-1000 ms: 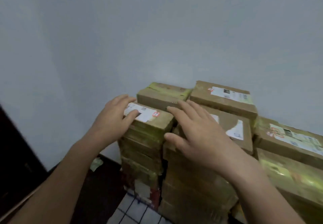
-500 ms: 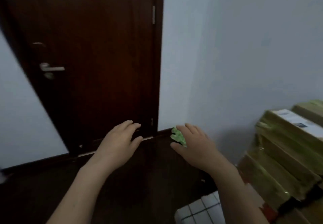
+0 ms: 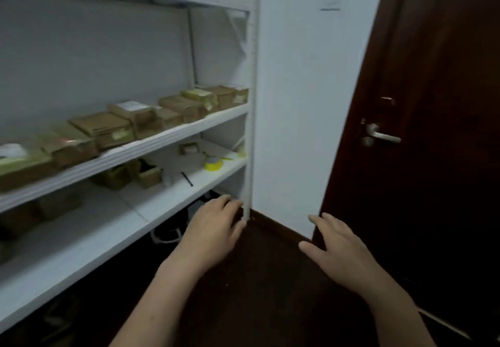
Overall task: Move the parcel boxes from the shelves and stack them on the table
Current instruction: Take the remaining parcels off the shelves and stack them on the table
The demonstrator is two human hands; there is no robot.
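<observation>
1. White shelving unit [image 3: 252,103] fills 9 to 11 o'clock. The parcel boxes [image 3: 105,128] sit in one row on its middle shelf [image 3: 162,143], running from 9 o'clock up to about 12, close together or touching.
2. Lower shelf [image 3: 108,225] holds a few small boxes [image 3: 148,174] near centre. A yellow tape roll [image 3: 213,163] lies at their 2 o'clock, with a thin black stick-like item [image 3: 187,179] between them.
3. More brown boxes [image 3: 54,206] sit on that same shelf at 8 o'clock, in shadow under the middle shelf. Count unclear.
4. Left hand [image 3: 213,227], at 6 o'clock, is empty, with fingers loosely apart. It lies in front of the base of the shelving post; I cannot tell whether they touch.
5. Right hand [image 3: 338,249], at 5 o'clock, is empty, with fingers spread, over the dark floor [image 3: 265,279].
6. Dark door [image 3: 433,103] is at 3 o'clock, with a lever handle [image 3: 381,136].
7. Hard to see: the row's left end is blurred and cut by the frame edge, and the box labels are unreadable.
8. The top shelf is seen from below, so its contents are hidden.
9. Under the lower shelf it is dark. A white ring-shaped object [image 3: 165,235] there is partly hidden by the left forearm, identity unclear.
</observation>
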